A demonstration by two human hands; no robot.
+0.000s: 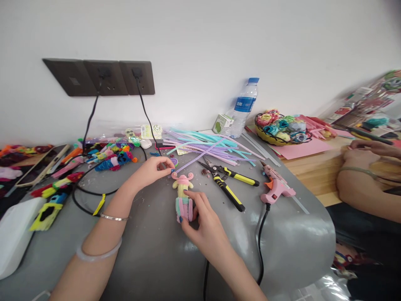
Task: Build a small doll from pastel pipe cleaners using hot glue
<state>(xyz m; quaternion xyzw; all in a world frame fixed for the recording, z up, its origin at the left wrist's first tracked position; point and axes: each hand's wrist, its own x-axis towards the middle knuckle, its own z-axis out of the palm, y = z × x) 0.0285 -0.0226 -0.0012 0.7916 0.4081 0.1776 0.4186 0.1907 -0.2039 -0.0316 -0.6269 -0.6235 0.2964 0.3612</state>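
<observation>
A small pastel pipe-cleaner figure (183, 193), pink, yellow and mint, lies on the grey table (150, 251). My right hand (203, 223) grips its lower body between thumb and fingers. My left hand (153, 170) pinches the near end of a lilac pipe cleaner (200, 158) right at the figure's head; the stem slants up and to the right toward a pile of pastel pipe cleaners (203, 144).
Yellow-handled pliers (228, 184) and a pink glue gun (277, 186) with its black cord lie to the right. Finished colourful figures (106, 159) and a phone (42, 165) are at the left. A water bottle (246, 106), a basket of flowers (280, 127) and another person's arms (366, 175) are at the right.
</observation>
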